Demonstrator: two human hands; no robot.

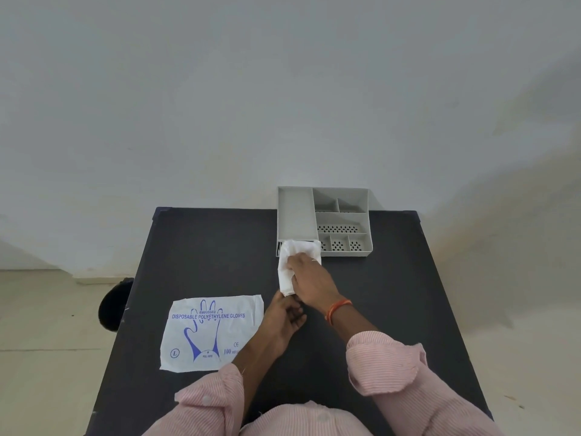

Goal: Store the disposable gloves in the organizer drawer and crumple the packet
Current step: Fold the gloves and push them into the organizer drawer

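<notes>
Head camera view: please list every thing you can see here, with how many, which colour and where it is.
Table: one, black, centre of view, against the wall.
Organizer drawer: one, grey, several compartments, far edge of the table.
Stack of disposable gloves: one, white, at the near end of the organizer's long left compartment, partly over its front edge.
Glove packet: one, white with blue print, flat on the table's near left.
Round object: one, black, on the floor left of the table; cannot tell what it is.
Wrist thread: one, orange, right wrist.
Sleeves: two, pink striped.
Left hand: fingers at the stack's near end.
Right hand: grip on the stack.

Dark table (201,247), pale wall (283,89)
</notes>
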